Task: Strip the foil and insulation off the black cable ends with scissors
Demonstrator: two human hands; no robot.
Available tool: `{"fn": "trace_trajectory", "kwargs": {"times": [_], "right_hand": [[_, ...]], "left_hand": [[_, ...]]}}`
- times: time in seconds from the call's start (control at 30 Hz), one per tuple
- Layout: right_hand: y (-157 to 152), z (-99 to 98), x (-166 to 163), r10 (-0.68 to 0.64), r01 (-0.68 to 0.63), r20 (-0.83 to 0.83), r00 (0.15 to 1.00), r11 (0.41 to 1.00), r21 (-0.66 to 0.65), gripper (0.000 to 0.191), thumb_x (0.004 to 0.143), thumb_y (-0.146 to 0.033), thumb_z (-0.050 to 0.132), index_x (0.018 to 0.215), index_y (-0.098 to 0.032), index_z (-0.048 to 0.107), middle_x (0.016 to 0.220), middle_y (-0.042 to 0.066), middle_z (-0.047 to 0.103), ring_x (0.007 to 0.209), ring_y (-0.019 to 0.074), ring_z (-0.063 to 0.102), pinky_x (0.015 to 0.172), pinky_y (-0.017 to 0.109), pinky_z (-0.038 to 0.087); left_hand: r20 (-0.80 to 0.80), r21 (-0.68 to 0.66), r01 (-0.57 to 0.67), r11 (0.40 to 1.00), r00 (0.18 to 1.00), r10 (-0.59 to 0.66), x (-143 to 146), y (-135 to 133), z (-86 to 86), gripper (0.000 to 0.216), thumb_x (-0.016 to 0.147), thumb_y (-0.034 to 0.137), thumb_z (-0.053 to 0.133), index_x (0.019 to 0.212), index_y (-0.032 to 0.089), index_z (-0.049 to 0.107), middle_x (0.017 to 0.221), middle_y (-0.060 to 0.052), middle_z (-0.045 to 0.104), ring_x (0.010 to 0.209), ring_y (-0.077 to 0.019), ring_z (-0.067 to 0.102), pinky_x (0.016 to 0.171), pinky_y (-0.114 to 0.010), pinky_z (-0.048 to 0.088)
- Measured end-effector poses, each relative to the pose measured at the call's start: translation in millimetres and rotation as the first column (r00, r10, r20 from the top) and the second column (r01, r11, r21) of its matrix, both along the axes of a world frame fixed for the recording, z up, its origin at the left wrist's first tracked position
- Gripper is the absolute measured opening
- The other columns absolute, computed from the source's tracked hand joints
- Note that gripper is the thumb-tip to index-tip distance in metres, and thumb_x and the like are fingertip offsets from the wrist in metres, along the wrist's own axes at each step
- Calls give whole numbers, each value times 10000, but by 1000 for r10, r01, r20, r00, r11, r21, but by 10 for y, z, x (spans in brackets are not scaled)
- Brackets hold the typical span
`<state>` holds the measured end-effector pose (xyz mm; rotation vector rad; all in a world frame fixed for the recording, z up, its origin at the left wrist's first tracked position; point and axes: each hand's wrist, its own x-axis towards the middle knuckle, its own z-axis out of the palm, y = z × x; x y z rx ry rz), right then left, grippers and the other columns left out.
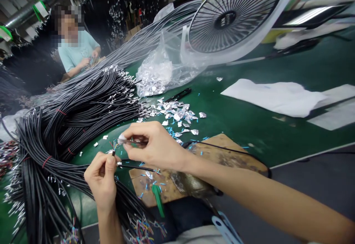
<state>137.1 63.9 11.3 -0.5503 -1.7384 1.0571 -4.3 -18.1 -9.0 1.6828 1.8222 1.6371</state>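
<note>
Pinched upright in my left hand (pixel 102 173) is a black cable (pixel 113 153), its end fanned into thin red, blue, yellow and white wires (pixel 113 144). My right hand (pixel 152 144) is closed around slim metal tweezers (pixel 136 141), their tips close to those wires. A small white piece (pixel 121 139) shows at the right fingertips; whether it is foil or a finger cover I cannot tell. Bundled black cables (pixel 66 170) run beneath my left hand. Under my right forearm is a stained wooden board (pixel 222 147), strewn with blue scraps.
A large pile of black cables (pixel 91 96) covers the left. Foil scraps (pixel 177 112), a black-handled tool (pixel 179 95) and a plastic bag (pixel 155 73) lie beyond my hands. A fan (pixel 224 20) stands at the back right, near white sheets (pixel 271 96). A co-worker (pixel 76 47) sits opposite.
</note>
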Motion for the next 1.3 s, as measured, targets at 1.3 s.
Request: {"fn": "trace_trajectory", "kwargs": {"times": [1.3], "right_hand": [[135,26,177,-151,153,38,988,987,-52,196,741,-76,556,825,-123,727,757,2,637,728,121,592,630,227,445]], "left_hand": [[-274,-315,-53,948,961,-38,-203,-343,93,168,785,294,666,915,202,721,864,-18,717,785,-132,645,693,-228,505]]}}
